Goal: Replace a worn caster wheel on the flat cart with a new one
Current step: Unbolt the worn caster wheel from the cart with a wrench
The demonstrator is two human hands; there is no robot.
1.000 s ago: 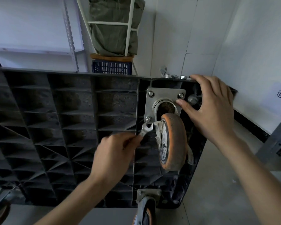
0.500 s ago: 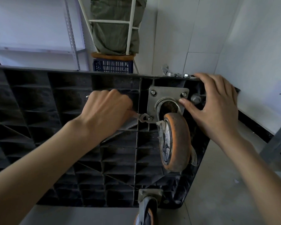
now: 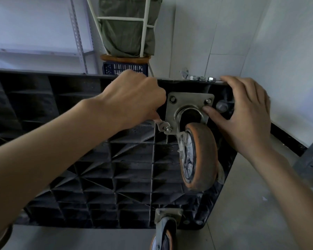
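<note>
The black ribbed flat cart (image 3: 98, 168) stands on its side, underside facing me. A worn orange caster wheel (image 3: 200, 157) hangs from a steel mounting plate (image 3: 190, 100) at the cart's upper right corner. My left hand (image 3: 134, 100) is closed around a small wrench (image 3: 162, 125), whose head sits on the bolt at the plate's lower left corner. My right hand (image 3: 242, 112) rests flat on the cart's right edge, thumb pressing the plate's right side. Loose nuts (image 3: 201, 78) lie on the cart's top edge.
A second caster (image 3: 163, 231) sits at the cart's lower corner. Behind the cart stand a blue crate (image 3: 125, 68), a stool carrying a green bag (image 3: 128, 27), and a metal shelf (image 3: 76, 33). A white wall lies to the right, concrete floor (image 3: 242, 204) below.
My left hand swung the wrench from below the bolt up and over to its upper left, turning it clockwise. The right hand stayed on the plate and cart edge.
</note>
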